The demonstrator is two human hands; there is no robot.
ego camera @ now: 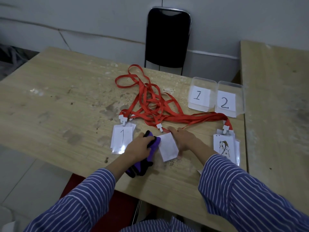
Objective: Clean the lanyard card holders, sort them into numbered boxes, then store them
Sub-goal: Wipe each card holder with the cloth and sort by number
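A card holder with a blank white face (168, 147) lies flat near the table's front edge. My right hand (184, 139) rests on its right side with spread fingers, holding it down. My left hand (139, 148) grips a purple and black cloth (148, 156) that touches the holder's left edge. A small stack of holders marked 1 (121, 138) lies to the left. At the right edge a stack with a dirty, stained top holder (224, 147) sits. Tangled red lanyards (155, 104) run from all of them.
Two clear plastic boxes labelled 1 (199, 95) and 2 (228, 101) stand at the table's back right. A black chair (168, 37) is behind the wooden table (58, 101). A second table (275, 97) adjoins on the right. Crumbs of dirt lie below the blank holder.
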